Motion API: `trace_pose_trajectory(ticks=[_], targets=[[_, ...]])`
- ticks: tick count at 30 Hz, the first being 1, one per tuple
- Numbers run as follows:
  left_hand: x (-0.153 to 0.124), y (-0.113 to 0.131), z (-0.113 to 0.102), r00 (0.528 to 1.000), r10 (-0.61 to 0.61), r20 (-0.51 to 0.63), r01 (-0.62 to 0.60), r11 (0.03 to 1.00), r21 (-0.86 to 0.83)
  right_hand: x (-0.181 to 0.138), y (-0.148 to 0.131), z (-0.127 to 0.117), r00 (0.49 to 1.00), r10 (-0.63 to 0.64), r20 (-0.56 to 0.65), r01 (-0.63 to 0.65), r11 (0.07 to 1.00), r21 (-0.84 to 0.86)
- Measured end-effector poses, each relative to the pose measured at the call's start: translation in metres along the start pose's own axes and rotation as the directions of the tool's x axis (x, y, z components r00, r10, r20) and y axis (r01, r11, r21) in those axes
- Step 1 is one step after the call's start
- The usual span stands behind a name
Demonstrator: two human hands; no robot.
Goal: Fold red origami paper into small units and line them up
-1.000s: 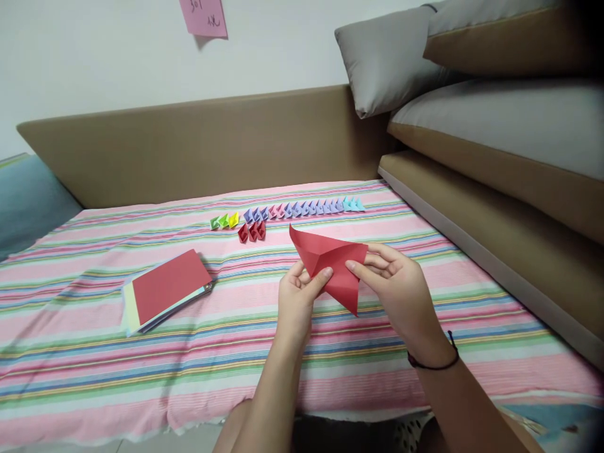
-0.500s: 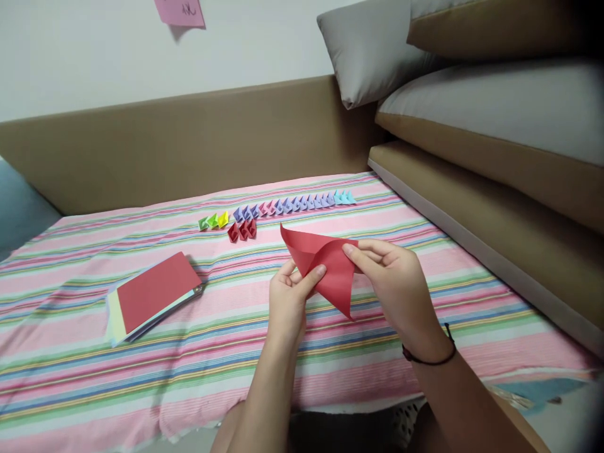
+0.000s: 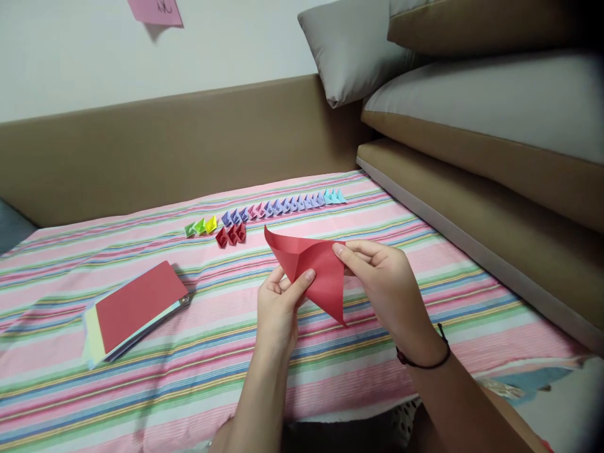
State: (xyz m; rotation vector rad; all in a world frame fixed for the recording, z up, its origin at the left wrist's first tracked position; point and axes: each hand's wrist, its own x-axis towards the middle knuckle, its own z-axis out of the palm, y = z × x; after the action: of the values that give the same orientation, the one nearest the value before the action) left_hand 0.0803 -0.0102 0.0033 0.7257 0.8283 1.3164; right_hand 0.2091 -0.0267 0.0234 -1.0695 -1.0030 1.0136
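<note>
A sheet of red paper (image 3: 322, 274) is held up between my two hands above the striped cloth, its corners curling and a crease showing across it. My left hand (image 3: 283, 296) pinches its lower left part, thumb on the near face and fingers behind. With thumb and fingers, my right hand (image 3: 377, 270) grips the upper right corner. Beyond the paper stand small folded red paper boats (image 3: 231, 234). Behind them runs a long row of purple, pink and light blue paper boats (image 3: 287, 206). Green and yellow paper boats (image 3: 201, 226) sit at the row's left.
A stack of coloured paper (image 3: 141, 305), red sheet on top, lies at left on the striped cloth (image 3: 198, 352). A brown backboard (image 3: 189, 148) borders the far side. Grey and brown cushions (image 3: 472, 119) are piled at right. A pink note (image 3: 158, 11) hangs on the wall.
The view has shifted slightly to the right, so things appear further left. Both hands keep their hold on the red paper, whose shape differs only slightly.
</note>
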Motion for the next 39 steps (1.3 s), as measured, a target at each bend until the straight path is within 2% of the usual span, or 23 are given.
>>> trace_pose_trajectory(ticks=[32,36,39], targets=[[-0.0006,0.0005,-0.0012,1.0,0.004,-0.031,-0.002,0.999,0.052,0.0021,0.0019,-0.0009,1.0,0.017,0.024,-0.016,1.0,-0.017],[0.001,-0.0012,-0.0023,1.0,0.01,-0.01,-0.009,0.997,0.078,0.0022,0.0017,-0.0015,0.999,-0.031,0.005,0.032,0.994,-0.107],[0.003,0.0018,-0.0056,0.994,0.097,0.054,-0.103,0.985,0.135,0.0021,0.0003,-0.0045,0.991,-0.132,0.004,0.129,0.963,-0.237]])
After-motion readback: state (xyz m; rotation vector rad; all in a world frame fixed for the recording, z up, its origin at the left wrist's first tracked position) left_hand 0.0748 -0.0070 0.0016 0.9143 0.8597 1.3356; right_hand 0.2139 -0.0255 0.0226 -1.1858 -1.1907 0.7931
